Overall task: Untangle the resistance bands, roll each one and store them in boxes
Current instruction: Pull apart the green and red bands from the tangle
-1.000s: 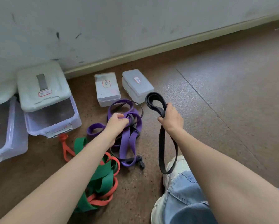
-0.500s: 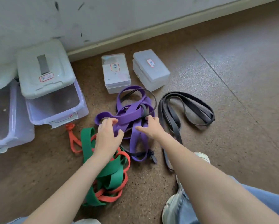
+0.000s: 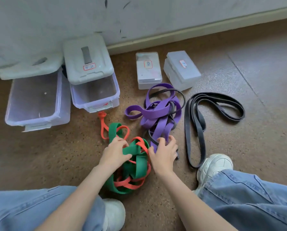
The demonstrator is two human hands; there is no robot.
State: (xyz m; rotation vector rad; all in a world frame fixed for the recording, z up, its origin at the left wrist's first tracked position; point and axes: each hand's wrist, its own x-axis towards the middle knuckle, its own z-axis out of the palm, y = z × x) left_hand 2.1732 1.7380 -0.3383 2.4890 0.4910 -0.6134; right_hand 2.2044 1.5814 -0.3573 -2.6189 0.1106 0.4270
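Nearest: left hand [image 3: 114, 153] w/ fingers curled into the green band [image 3: 136, 165], gripping it; that band is knotted w/ the orange band [image 3: 104, 124] on the floor [image 3: 239, 140], prob. the next pair to separate. Right hand [image 3: 164, 153] has fingers bent over the low end of the purple band [image 3: 157, 112]; grip or just pressing, can't tell. Purple is wound w/ a thin black band [image 3: 181, 95]. Wide black band [image 3: 196, 117] lies apart on the right, already freed. Farther: 2 open bins [image 3: 63, 105], 2 lidded small boxes [image 3: 148, 70] by the wall, ready for rolls.
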